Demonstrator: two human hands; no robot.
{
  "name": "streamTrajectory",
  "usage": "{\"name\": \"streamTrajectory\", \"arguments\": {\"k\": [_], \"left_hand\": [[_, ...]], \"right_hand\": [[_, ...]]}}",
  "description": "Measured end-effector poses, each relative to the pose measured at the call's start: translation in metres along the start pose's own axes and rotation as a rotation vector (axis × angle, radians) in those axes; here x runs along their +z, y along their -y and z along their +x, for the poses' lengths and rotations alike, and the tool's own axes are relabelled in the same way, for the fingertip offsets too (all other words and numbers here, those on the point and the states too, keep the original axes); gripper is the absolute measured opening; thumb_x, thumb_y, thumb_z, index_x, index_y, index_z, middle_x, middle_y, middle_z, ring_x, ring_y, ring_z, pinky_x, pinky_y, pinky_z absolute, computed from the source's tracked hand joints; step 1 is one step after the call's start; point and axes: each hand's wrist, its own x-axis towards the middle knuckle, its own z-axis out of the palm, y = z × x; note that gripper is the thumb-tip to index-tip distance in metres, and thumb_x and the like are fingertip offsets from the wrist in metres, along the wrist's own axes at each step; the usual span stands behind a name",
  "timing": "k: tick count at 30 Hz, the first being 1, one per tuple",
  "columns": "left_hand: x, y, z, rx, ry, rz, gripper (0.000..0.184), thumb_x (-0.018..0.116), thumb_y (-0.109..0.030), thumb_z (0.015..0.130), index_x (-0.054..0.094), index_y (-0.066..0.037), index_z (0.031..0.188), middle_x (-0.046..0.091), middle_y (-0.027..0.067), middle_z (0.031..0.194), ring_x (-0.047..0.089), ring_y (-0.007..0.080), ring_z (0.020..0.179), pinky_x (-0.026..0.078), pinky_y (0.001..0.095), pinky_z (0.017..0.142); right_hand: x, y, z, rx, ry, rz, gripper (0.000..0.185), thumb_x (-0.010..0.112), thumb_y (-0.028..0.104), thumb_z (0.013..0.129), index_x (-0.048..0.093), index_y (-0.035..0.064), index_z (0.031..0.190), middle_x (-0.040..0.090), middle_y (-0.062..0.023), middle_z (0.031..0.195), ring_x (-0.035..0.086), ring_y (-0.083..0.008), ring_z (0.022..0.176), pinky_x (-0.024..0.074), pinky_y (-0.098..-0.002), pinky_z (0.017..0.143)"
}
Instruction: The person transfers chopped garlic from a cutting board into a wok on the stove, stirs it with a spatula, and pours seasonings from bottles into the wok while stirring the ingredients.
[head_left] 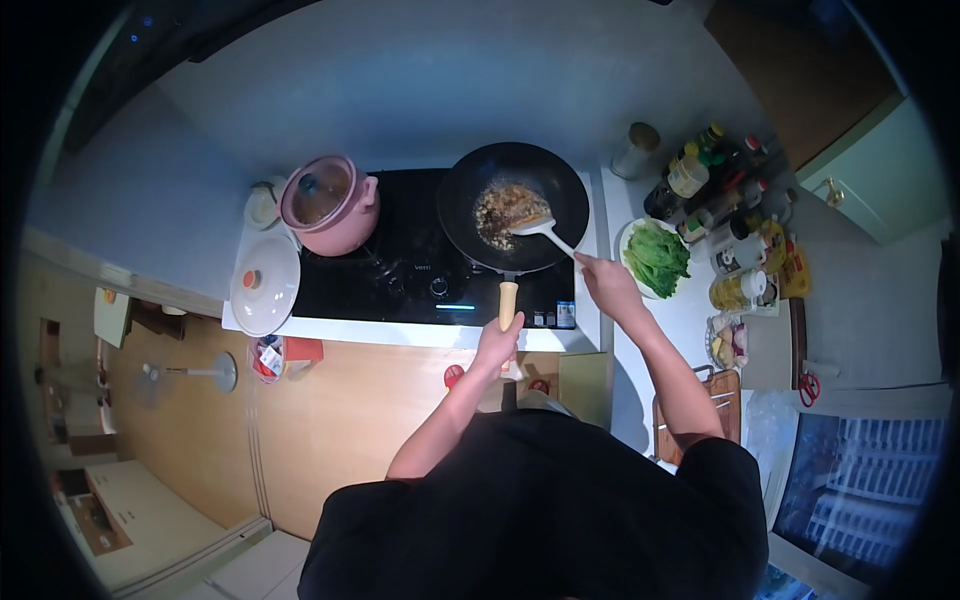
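Note:
A black wok (470,180) stands on the right burner of the black stove, its light wooden handle pointing toward me. My left hand (497,345) is wrapped round that handle. In my right hand (608,283) is a pale spatula (545,228), its blade inside the wok against the chopped brown food (510,205). The food lies in a patch on the wok's bottom; its exact kind I cannot make out. Right of the wok, close to my right hand, a white plate (625,240) holds green lettuce leaves (656,258).
A pink pot (335,225) with a glass lid sits on the left burner of the stove (410,285). A white lid (265,285) with an orange knob lies left of it. Several sauce bottles (690,170) and jars crowd the right counter, with a wooden cutting board (722,400) nearer me.

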Motion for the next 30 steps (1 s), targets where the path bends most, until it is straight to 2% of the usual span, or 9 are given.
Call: {"name": "streamTrajectory", "arguments": {"k": [5, 8, 10, 11, 15, 19, 23, 28, 30], "left_hand": [[-0.002, 0.002, 0.005, 0.026, 0.017, -0.039, 0.036, 0.063, -0.036, 0.097, 0.048, -0.007, 0.083, 0.044, -0.0018, 0.064, 0.039, 0.0073, 0.045, 0.034, 0.0261, 0.040], [-0.002, 0.005, 0.005, 0.018, 0.014, -0.025, 0.036, 0.063, -0.036, 0.097, 0.048, -0.007, 0.084, 0.044, -0.0017, 0.063, 0.040, 0.0076, 0.044, 0.034, 0.0257, 0.039], [-0.002, 0.003, 0.004, 0.005, 0.012, -0.030, 0.036, 0.063, -0.036, 0.098, 0.048, -0.007, 0.083, 0.044, -0.0015, 0.063, 0.041, 0.0080, 0.043, 0.034, 0.0258, 0.039], [-0.002, 0.004, 0.003, 0.001, 0.016, -0.025, 0.036, 0.063, -0.036, 0.098, 0.048, -0.007, 0.083, 0.045, -0.0015, 0.063, 0.041, 0.0081, 0.043, 0.034, 0.0259, 0.039], [-0.003, 0.005, 0.005, 0.025, -0.001, -0.017, 0.037, 0.063, -0.037, 0.098, 0.048, -0.007, 0.082, 0.045, -0.0014, 0.063, 0.041, 0.0084, 0.042, 0.035, 0.0259, 0.039], [-0.001, 0.003, 0.003, 0.009, 0.000, -0.028, 0.036, 0.063, -0.036, 0.098, 0.048, -0.007, 0.082, 0.045, -0.0015, 0.062, 0.041, 0.0083, 0.042, 0.035, 0.0260, 0.039], [-0.001, 0.002, 0.006, 0.011, 0.018, -0.024, 0.035, 0.062, -0.035, 0.098, 0.048, -0.006, 0.082, 0.044, -0.0014, 0.062, 0.041, 0.0085, 0.043, 0.035, 0.0262, 0.039], [0.001, 0.000, 0.003, 0.007, 0.014, -0.027, 0.035, 0.062, -0.035, 0.098, 0.048, -0.007, 0.084, 0.044, -0.0018, 0.064, 0.040, 0.0079, 0.046, 0.033, 0.0261, 0.041], [0.000, 0.000, 0.000, 0.010, 0.013, -0.020, 0.034, 0.063, -0.035, 0.098, 0.046, -0.008, 0.083, 0.041, -0.0034, 0.062, 0.037, 0.0067, 0.045, 0.031, 0.0253, 0.040]], "right_hand": [[0.033, -0.010, 0.045, -0.059, -0.219, 0.006, 0.028, 0.053, 0.013, 0.092, 0.069, 0.0091, 0.115, 0.068, -0.0239, 0.087, 0.066, -0.0411, 0.082, 0.0525, -0.0517, 0.077], [0.060, 0.020, 0.058, 0.039, -0.103, 0.061, 0.028, 0.054, 0.013, 0.091, 0.069, 0.0103, 0.115, 0.068, -0.0233, 0.084, 0.067, -0.0408, 0.081, 0.0533, -0.0513, 0.074], [0.071, 0.024, 0.039, -0.043, -0.097, -0.003, 0.028, 0.056, 0.012, 0.090, 0.069, 0.0101, 0.115, 0.066, -0.0221, 0.075, 0.066, -0.0411, 0.076, 0.0538, -0.0512, 0.069], [0.076, 0.010, 0.025, -0.224, -0.231, 0.049, 0.028, 0.058, 0.011, 0.089, 0.069, 0.0102, 0.115, 0.064, -0.0206, 0.069, 0.066, -0.0412, 0.070, 0.0536, -0.0512, 0.065], [0.048, 0.005, 0.025, -0.038, -0.144, -0.081, 0.028, 0.059, 0.011, 0.089, 0.069, 0.0118, 0.115, 0.064, -0.0215, 0.069, 0.065, -0.0394, 0.066, 0.0532, -0.0508, 0.061], [0.076, 0.020, 0.045, -0.108, -0.151, -0.060, 0.029, 0.058, 0.012, 0.090, 0.068, 0.0114, 0.117, 0.066, -0.0221, 0.073, 0.067, -0.0388, 0.069, 0.0536, -0.0515, 0.064], [0.030, 0.010, 0.005, -0.015, 0.045, -0.059, 0.032, 0.060, 0.012, 0.090, 0.066, 0.0101, 0.122, 0.065, -0.0213, 0.074, 0.064, -0.0405, 0.074, 0.0514, -0.0507, 0.068], [0.060, 0.016, 0.038, -0.163, -0.214, -0.006, 0.028, 0.060, 0.013, 0.089, 0.069, 0.0101, 0.116, 0.066, -0.0226, 0.078, 0.064, -0.0406, 0.075, 0.0518, -0.0501, 0.069], [0.032, 0.028, 0.026, -0.055, -0.079, 0.013, 0.029, 0.059, 0.013, 0.090, 0.069, 0.0104, 0.117, 0.066, -0.0227, 0.079, 0.064, -0.0410, 0.075, 0.0514, -0.0504, 0.070]]}}
